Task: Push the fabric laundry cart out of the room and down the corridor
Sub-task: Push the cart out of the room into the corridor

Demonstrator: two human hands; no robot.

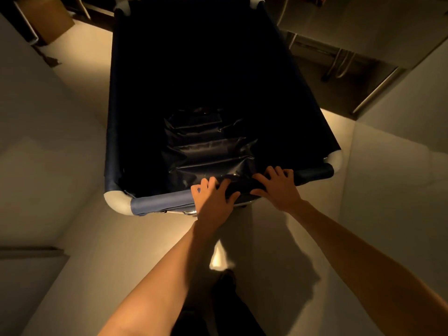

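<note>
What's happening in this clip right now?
A person stands behind a dark fabric laundry cart, both hands on its near rim. The left hand and right hand sit close together, gripping the fabric-wrapped rail near its middle. Inside lies a crumpled dark plastic bag; otherwise the cart's inside is too dark to read. The cart stands on a pale floor between light walls, with shelving ahead.

pale floor, dark fabric laundry cart standing on it
</note>
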